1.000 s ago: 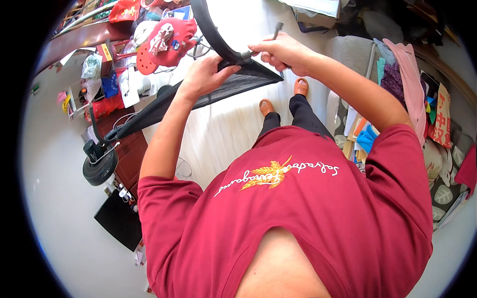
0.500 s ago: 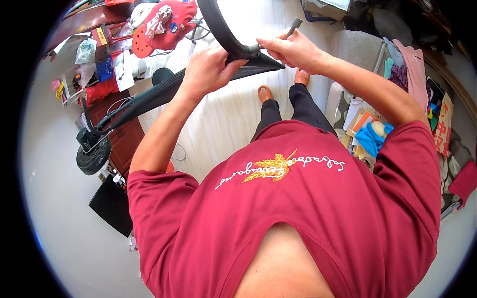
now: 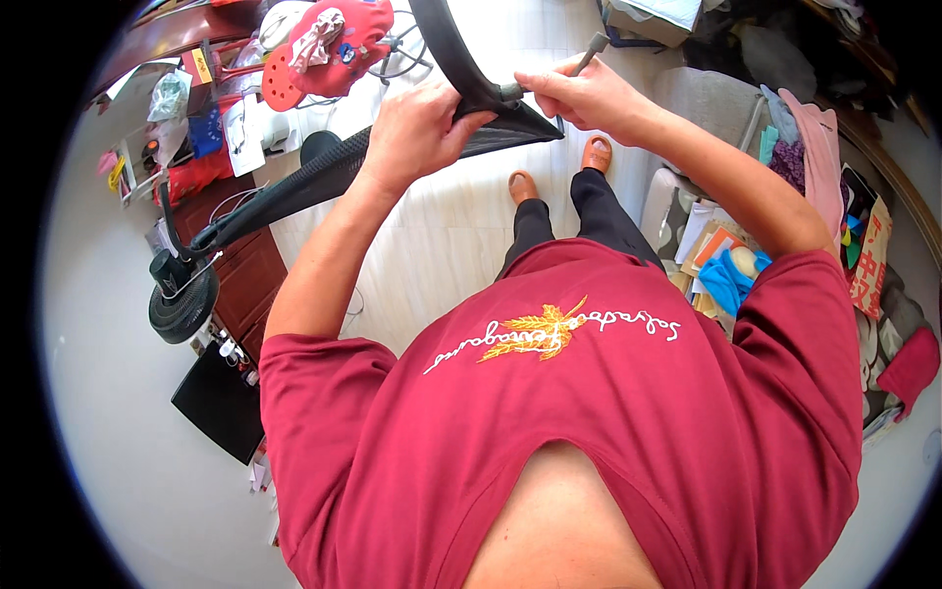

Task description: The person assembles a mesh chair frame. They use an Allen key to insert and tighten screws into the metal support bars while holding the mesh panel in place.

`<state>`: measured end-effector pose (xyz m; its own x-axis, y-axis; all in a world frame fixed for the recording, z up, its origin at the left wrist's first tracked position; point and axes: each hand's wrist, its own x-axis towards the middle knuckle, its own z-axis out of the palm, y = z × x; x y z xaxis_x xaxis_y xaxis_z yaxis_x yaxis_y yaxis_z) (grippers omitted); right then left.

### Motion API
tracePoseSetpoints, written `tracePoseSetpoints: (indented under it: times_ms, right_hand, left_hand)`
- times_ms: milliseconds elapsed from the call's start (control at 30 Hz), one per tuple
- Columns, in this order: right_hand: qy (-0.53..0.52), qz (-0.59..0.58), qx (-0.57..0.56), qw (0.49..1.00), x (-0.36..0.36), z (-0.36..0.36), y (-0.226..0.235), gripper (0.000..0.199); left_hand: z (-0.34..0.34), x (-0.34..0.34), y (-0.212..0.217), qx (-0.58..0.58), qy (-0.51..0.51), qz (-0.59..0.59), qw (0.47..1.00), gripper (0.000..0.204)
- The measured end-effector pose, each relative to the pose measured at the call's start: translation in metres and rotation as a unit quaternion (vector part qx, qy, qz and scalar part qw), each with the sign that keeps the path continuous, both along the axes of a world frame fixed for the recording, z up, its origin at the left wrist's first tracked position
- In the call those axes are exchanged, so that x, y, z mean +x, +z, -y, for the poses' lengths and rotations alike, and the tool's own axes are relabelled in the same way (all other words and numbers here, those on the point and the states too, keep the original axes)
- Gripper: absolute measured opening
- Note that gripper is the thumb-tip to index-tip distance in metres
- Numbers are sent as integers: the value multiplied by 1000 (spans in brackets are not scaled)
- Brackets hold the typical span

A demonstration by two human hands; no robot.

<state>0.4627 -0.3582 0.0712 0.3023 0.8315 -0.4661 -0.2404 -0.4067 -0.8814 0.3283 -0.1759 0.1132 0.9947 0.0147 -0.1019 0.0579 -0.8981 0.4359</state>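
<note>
We are looking down past our red shirt (image 3: 589,412), which is filling the lower half of the frame and hiding our legs except for dark trousers and two orange sandals (image 3: 559,172) showing on the pale floor (image 3: 442,245) at centre. Our forearms are reaching up toward the top of the frame. Our left hand (image 3: 417,128) is curling around the black mesh panel (image 3: 324,177), fingers wrapped over its upper edge, just left of top centre. Our right hand (image 3: 584,96) is closing on a grey tool handle (image 3: 592,51) right beside the curved black frame (image 3: 451,49); the tool's tip is lying hidden behind the hand and frame, so we cannot tell what kind it is. The curved frame is running off the top edge, cut short. The mesh panel is stretching down to the left toward a black round wheel-like part (image 3: 182,304) at the left edge, whose attachment is hard to make out. Farther off, a red padded thing (image 3: 329,44) is sitting at upper left among blurred clutter, and piled clothes (image 3: 805,137) are crowding the upper right.
</note>
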Motion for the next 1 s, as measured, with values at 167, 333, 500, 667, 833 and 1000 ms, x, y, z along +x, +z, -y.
tracePoseSetpoints:
  times_ms: [167, 333, 500, 667, 833, 1000]
  right_hand:
    - [-30, -59, 23, 998, 3, 0, 2, 44]
    - [-25, -216, -41, 975, 6, 1, 6, 43]
    - [-46, -249, -109, 961, -10, 8, 10, 44]
    - [4, -270, -114, 956, -7, 11, 11, 45]
    - [29, -278, -123, 952, -9, 12, 15, 46]
    - [26, -306, -134, 942, -12, 14, 15, 45]
  left_hand:
    - [0, 2, -2, 13, 6, 20, 1000, 27]
    - [9, -8, -4, 17, -12, 43, 999, 25]
    - [18, -16, -4, 9, -4, 54, 999, 23]
    - [22, -20, -6, 19, 12, 50, 999, 24]
    - [26, -28, -7, 19, 8, 53, 998, 24]
    - [29, -31, -8, 13, 13, 57, 998, 24]
